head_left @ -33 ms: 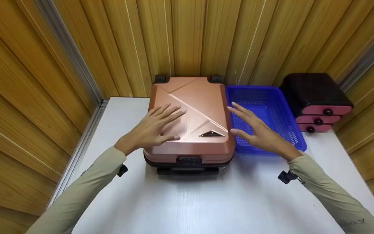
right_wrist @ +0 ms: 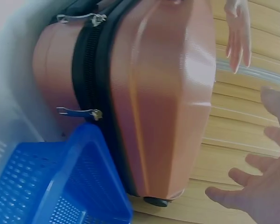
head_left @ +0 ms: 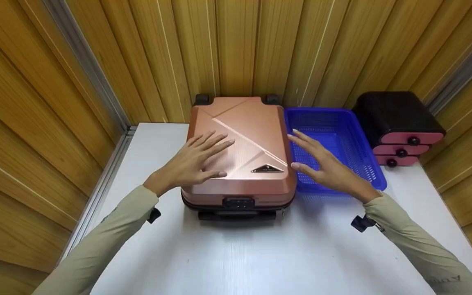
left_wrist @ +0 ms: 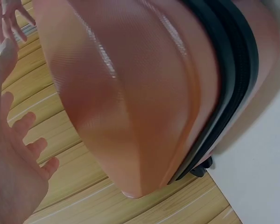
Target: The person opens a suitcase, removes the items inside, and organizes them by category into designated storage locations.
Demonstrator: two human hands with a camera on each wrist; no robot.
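A rose-gold hard-shell suitcase (head_left: 240, 139) lies flat on the white table, its lid closed and its wheels toward the back wall. My left hand (head_left: 193, 162) hovers above the lid's left part, fingers spread; a gap shows between hand and shell in the left wrist view. Over the suitcase's right edge and the blue basket (head_left: 338, 188) is my right hand (head_left: 326, 164), also with spread fingers and holding nothing. On the suitcase's front side sits a black combination lock (head_left: 239, 203). Two metal zipper pulls (right_wrist: 79, 112) hang along its black zipper (right_wrist: 91, 60) in the right wrist view.
Right of the suitcase, the blue perforated basket stands close against its side. A black drawer box (head_left: 400, 119) with pink drawer fronts is at the back right. Wood-patterned walls (head_left: 236, 49) enclose the white table (head_left: 236, 262) at the back and sides.
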